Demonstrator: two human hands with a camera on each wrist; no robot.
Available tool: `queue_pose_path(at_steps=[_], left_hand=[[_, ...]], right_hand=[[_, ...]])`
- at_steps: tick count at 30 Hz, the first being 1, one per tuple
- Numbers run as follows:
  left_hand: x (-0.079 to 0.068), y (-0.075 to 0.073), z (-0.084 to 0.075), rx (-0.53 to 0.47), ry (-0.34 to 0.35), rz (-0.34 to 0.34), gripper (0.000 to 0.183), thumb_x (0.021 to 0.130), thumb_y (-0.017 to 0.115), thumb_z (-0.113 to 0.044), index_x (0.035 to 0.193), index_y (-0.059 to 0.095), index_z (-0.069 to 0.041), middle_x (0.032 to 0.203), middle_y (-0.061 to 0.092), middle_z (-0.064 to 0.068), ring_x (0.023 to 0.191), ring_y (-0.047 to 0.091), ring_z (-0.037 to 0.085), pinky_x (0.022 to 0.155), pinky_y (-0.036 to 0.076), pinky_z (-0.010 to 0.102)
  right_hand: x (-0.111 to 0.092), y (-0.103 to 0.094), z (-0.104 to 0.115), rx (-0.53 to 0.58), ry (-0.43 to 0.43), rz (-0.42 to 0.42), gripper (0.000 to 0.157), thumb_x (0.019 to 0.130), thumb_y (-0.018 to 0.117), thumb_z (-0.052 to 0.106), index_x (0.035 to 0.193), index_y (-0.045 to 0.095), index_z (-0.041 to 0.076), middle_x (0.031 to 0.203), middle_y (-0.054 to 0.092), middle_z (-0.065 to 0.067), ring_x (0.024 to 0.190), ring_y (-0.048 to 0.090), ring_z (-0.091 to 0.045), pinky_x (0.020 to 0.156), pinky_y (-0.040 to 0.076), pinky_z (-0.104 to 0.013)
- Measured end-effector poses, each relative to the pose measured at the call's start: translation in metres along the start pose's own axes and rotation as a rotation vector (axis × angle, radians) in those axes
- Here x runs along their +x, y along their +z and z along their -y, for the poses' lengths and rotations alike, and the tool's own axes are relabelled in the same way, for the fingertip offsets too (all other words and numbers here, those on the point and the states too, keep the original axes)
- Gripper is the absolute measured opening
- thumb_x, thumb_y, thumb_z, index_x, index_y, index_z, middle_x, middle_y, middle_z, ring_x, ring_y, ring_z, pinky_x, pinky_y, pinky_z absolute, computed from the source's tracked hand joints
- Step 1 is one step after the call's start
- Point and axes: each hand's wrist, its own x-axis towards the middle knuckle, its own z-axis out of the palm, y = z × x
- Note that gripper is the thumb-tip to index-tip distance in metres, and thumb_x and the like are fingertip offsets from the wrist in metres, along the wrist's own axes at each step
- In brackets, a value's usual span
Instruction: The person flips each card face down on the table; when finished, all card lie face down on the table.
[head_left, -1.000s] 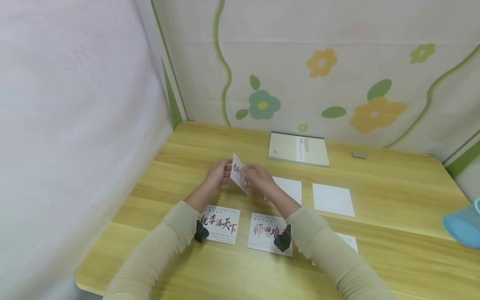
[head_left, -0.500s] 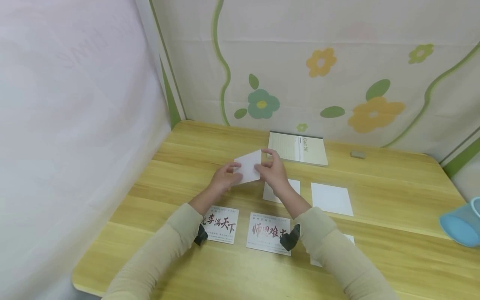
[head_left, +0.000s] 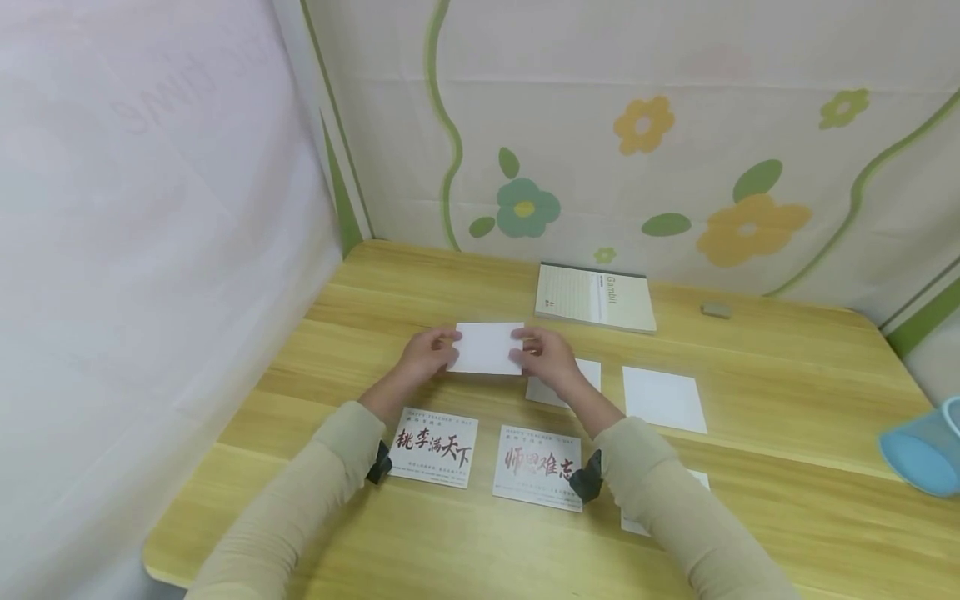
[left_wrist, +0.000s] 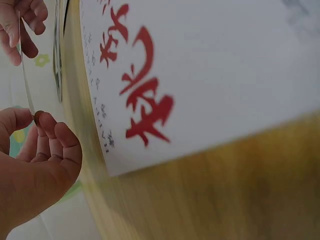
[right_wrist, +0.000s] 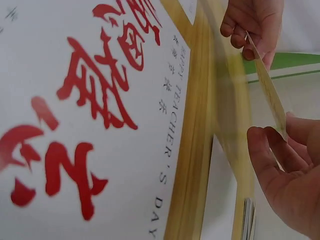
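Both hands hold one white card [head_left: 487, 348] above the table, its blank face toward me. Thumb and fingers of my left hand [head_left: 427, 356] pinch its left edge; my right hand [head_left: 547, 358] pinches the right edge. Seen from the left wrist, the card is a thin, slightly bowed line [left_wrist: 27, 85] between both hands. Nearer to me lie two cards with red Chinese brush lettering, a left one [head_left: 433, 448] and a middle one [head_left: 537, 467]. Behind my right forearm a blank card [head_left: 543, 392] is partly covered.
Another blank card [head_left: 664, 400] lies to the right. A further card [head_left: 633, 522] is mostly hidden under the right sleeve. Toward the back are a notepad [head_left: 595, 298] and a small grey-brown block [head_left: 716, 310]. At the right edge stands a translucent blue container [head_left: 926, 450].
The held card has turned from its red-lettered side to its blank side and now stands level between the hands. My right hand has shifted to the card's right edge.
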Motion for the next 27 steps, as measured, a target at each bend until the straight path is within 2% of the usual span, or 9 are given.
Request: queue_pose_path(at_steps=[4, 8, 10, 15, 19, 24, 27], left_hand=[[0.000, -0.008, 0.002, 0.142, 0.057, 0.030, 0.037, 0.086, 0.061, -0.010, 0.123, 0.057, -0.007, 0.097, 0.057, 0.010, 0.081, 0.054, 0.021, 0.068, 0.048, 0.029], [-0.002, -0.013, 0.002, 0.299, 0.121, 0.059, 0.035, 0.088, 0.061, -0.012, 0.122, 0.057, -0.004, 0.103, 0.056, 0.012, 0.092, 0.053, 0.024, 0.078, 0.047, 0.034], [-0.003, -0.013, 0.002, 0.365, 0.132, 0.071, 0.035, 0.089, 0.061, -0.013, 0.122, 0.056, -0.003, 0.105, 0.057, 0.012, 0.094, 0.053, 0.025, 0.081, 0.047, 0.036], [-0.005, -0.010, 0.003, 0.495, 0.133, 0.069, 0.037, 0.090, 0.059, -0.015, 0.126, 0.054, -0.005, 0.113, 0.058, 0.012, 0.101, 0.054, 0.026, 0.090, 0.044, 0.040], [-0.005, -0.005, 0.003, 0.652, 0.155, 0.042, 0.037, 0.090, 0.059, -0.017, 0.125, 0.055, -0.007, 0.120, 0.058, 0.011, 0.111, 0.052, 0.027, 0.097, 0.039, 0.043], [-0.006, 0.000, 0.001, 0.817, 0.169, 0.009, 0.034, 0.090, 0.058, -0.020, 0.122, 0.057, -0.010, 0.117, 0.061, 0.009, 0.108, 0.054, 0.028, 0.091, 0.042, 0.044], [-0.007, 0.001, 0.000, 0.823, 0.155, -0.002, 0.033, 0.090, 0.058, -0.021, 0.121, 0.058, -0.011, 0.112, 0.062, 0.009, 0.105, 0.055, 0.028, 0.089, 0.042, 0.044]], right_hand=[[0.003, 0.006, -0.003, -0.105, 0.013, 0.040, 0.036, 0.084, 0.067, 0.011, 0.118, 0.058, 0.004, 0.097, 0.063, -0.014, 0.079, 0.062, -0.023, 0.065, 0.054, -0.031], [0.006, 0.015, -0.003, -0.201, 0.050, 0.068, 0.037, 0.083, 0.069, 0.012, 0.119, 0.058, 0.006, 0.089, 0.063, -0.010, 0.062, 0.060, -0.019, 0.058, 0.051, -0.029], [0.007, 0.019, -0.003, -0.238, 0.059, 0.065, 0.037, 0.083, 0.069, 0.013, 0.118, 0.059, 0.007, 0.085, 0.062, -0.009, 0.059, 0.058, -0.019, 0.055, 0.050, -0.029], [0.009, 0.026, -0.005, -0.335, 0.053, 0.053, 0.034, 0.082, 0.070, 0.014, 0.115, 0.062, 0.007, 0.082, 0.059, -0.005, 0.065, 0.056, -0.018, 0.057, 0.048, -0.028], [0.007, 0.029, -0.003, -0.406, 0.047, 0.042, 0.033, 0.081, 0.071, 0.014, 0.112, 0.064, 0.006, 0.086, 0.060, -0.005, 0.074, 0.056, -0.018, 0.064, 0.049, -0.029], [0.005, 0.033, -0.002, -0.482, 0.054, 0.032, 0.033, 0.081, 0.071, 0.013, 0.112, 0.063, 0.005, 0.096, 0.062, -0.007, 0.080, 0.056, -0.020, 0.075, 0.049, -0.034], [0.005, 0.034, -0.003, -0.501, 0.054, 0.031, 0.033, 0.081, 0.070, 0.014, 0.113, 0.063, 0.005, 0.098, 0.062, -0.007, 0.081, 0.056, -0.019, 0.078, 0.048, -0.035]])
